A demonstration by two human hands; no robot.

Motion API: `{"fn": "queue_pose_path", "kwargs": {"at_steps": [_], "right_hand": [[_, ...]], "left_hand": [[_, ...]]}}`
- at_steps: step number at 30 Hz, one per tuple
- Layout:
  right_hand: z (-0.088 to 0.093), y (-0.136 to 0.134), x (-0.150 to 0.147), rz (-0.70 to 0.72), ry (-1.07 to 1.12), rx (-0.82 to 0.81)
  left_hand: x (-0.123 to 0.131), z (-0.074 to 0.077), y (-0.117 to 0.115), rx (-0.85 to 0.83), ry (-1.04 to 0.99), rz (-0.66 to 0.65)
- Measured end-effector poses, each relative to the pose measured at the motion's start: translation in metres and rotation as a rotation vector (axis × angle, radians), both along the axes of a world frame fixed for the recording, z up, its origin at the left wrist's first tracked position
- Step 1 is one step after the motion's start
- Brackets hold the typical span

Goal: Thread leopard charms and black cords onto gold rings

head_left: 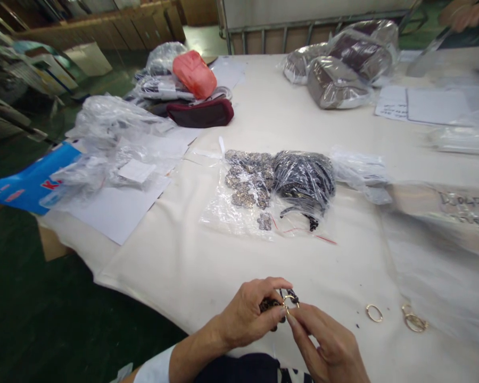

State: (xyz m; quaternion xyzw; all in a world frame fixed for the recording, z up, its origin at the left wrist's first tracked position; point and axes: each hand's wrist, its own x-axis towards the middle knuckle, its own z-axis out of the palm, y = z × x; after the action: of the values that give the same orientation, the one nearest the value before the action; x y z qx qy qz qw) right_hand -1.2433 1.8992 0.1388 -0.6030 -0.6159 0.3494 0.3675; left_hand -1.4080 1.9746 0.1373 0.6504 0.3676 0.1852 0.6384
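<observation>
My left hand [249,314] is closed on a dark, patterned decorative piece [268,305], mostly covered by the fingers. Thumb and fingertips of my right hand [327,340] pinch a small gold ring [289,299], which meets the dark piece between both hands. Whether the ring passes through the piece, I cannot tell. To the right on the cloth lie a loose gold ring [374,313] and a few overlapping gold rings [415,321]. Beyond my hands are a clear bag of flower-shaped metallic pieces [247,178] and a clear bag of black curved strips [303,178].
A white cloth covers the table [175,276]. At left are crumpled plastic bags [112,127], a blue printed sheet [27,178] and a maroon pouch [201,113]. Wrapped bags [343,58] stand at the back. A blurred hand of another person [463,15] appears top right.
</observation>
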Motion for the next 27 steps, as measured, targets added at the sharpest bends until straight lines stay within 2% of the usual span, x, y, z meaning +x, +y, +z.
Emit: {"fn": "queue_pose_path", "kwargs": {"at_steps": [3, 6, 9, 11, 13, 15, 18, 19, 21, 24, 27], "right_hand": [[0.004, -0.005, 0.007, -0.056, 0.3, -0.295], [0.01, -0.019, 0.013, -0.176, 0.811, -0.58], [0.013, -0.044, 0.031, -0.407, 1.167, -0.615], [0.016, -0.067, 0.059, -0.635, 1.193, -0.498], [0.023, -0.098, 0.102, -0.896, 1.054, -0.339], [0.032, -0.134, 0.154, -1.13, 0.789, -0.234], [0.036, -0.183, 0.238, -1.348, 0.284, -0.172], [0.032, -0.195, 0.266, -1.378, 0.086, -0.211], [0.018, -0.207, 0.314, -1.303, -0.324, -0.369], [-0.01, -0.205, 0.359, -1.274, -0.544, -0.462], [-0.032, -0.19, 0.363, -1.202, -0.619, -0.485]], "left_hand": [[0.0, 0.002, 0.002, 0.065, -0.032, -0.051], [0.008, 0.0, -0.002, 0.077, -0.074, -0.127], [0.026, -0.009, -0.011, 0.068, -0.053, -0.167], [0.038, -0.021, -0.016, 0.084, 0.001, -0.157], [0.047, -0.035, -0.017, 0.063, 0.049, -0.148], [0.053, -0.048, -0.016, 0.029, 0.091, -0.169], [0.056, -0.059, -0.013, 0.003, 0.14, -0.218], [0.057, -0.06, -0.012, -0.002, 0.155, -0.234], [0.059, -0.06, -0.011, -0.009, 0.189, -0.267], [0.064, -0.058, -0.009, -0.017, 0.245, -0.295], [0.064, -0.058, -0.008, -0.031, 0.284, -0.275]]}}
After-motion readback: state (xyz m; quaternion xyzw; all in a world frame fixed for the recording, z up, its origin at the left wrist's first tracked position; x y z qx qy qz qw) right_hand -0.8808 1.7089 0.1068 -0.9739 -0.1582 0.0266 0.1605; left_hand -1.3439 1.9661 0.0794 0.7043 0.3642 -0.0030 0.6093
